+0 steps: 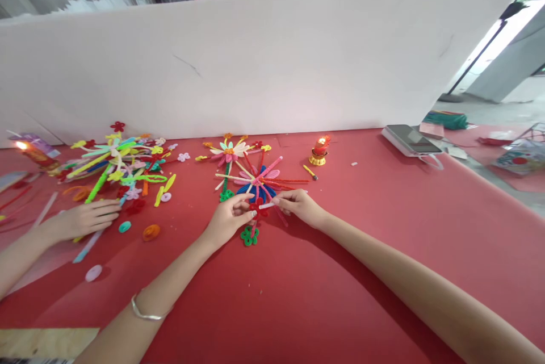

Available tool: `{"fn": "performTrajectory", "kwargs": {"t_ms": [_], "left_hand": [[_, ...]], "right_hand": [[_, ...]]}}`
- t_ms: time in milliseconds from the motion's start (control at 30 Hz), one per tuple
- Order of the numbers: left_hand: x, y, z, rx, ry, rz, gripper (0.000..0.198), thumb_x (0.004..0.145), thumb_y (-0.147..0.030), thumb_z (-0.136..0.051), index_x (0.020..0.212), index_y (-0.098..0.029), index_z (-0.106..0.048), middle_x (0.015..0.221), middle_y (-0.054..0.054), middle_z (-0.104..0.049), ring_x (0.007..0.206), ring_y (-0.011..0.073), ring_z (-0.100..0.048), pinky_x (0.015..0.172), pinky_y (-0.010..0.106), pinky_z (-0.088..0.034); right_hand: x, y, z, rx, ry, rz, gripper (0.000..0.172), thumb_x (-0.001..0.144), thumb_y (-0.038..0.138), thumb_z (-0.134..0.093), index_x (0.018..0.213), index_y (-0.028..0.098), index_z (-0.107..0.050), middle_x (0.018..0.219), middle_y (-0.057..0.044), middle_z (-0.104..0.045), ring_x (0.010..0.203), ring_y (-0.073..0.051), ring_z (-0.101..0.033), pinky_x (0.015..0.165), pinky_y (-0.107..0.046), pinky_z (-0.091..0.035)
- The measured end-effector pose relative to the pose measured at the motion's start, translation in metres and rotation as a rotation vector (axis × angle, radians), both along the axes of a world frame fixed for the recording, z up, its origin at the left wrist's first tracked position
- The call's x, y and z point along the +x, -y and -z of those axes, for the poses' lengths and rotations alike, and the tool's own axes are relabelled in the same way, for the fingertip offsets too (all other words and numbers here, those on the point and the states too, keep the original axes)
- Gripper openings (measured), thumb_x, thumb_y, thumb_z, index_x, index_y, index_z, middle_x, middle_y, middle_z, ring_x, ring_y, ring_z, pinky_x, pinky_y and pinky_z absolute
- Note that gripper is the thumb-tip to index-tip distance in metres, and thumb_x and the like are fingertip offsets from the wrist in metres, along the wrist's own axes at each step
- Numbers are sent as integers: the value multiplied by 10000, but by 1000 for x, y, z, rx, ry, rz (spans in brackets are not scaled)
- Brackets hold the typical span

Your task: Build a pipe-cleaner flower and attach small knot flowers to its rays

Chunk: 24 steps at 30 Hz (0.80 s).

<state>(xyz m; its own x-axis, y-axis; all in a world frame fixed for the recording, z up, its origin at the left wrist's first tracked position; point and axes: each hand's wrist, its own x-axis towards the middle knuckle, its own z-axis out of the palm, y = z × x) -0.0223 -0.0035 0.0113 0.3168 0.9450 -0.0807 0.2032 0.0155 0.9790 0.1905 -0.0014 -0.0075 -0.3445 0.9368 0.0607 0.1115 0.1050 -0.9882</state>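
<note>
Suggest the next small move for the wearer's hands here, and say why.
I'd probably lower the pale stick onto the red flower while the left hand steadies it: the right hand pinches the stick with its tip over the flower, and the left fingers sit at the flower's edge. Whether the tip touches is unclear.

White upright board (pixel 272 68), dark-screened device (pixel 411 139) on red tabletop (pixel 447 222), black pole (pixel 477 59)

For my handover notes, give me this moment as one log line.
left hand: at red flower | right hand: grip on pale stick | candle beyond right hand: lit, in gold holder | co-worker's hand: at coloured stems
</note>
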Motion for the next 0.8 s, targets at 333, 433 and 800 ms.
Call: {"fn": "performTrajectory", "kwargs": {"t_ms": [333,433,800], "left_hand": [[-3,-4,7,-11,8,58,245,668,-292,-657,852,-141,-599,695,-1,-643,631,140,-614,674,313,-534],[-4,-5,8,-10,-33,74,259,677,-279,-642,895,-144,-603,715,5,-651,594,127,-597,651,306,-525],[-6,-6,7,-7,-130,148,298,731,-348,-608,933,-136,-667,762,35,-676,619,130,-577,638,273,-478]], "right_hand": [[-2,0,1,33,14,3,412,724,536,-583,731,131,-658,506,44,-421,500,-72,-358,506,-230,-293],[-2,0,1,37,12,0,415,724,544,-577,708,136,-653,505,42,-427,489,-72,-366,499,-232,-299],[-2,1,3,52,28,8,408,742,536,-563,700,138,-642,509,38,-439,486,-72,-378,497,-227,-313]]}}
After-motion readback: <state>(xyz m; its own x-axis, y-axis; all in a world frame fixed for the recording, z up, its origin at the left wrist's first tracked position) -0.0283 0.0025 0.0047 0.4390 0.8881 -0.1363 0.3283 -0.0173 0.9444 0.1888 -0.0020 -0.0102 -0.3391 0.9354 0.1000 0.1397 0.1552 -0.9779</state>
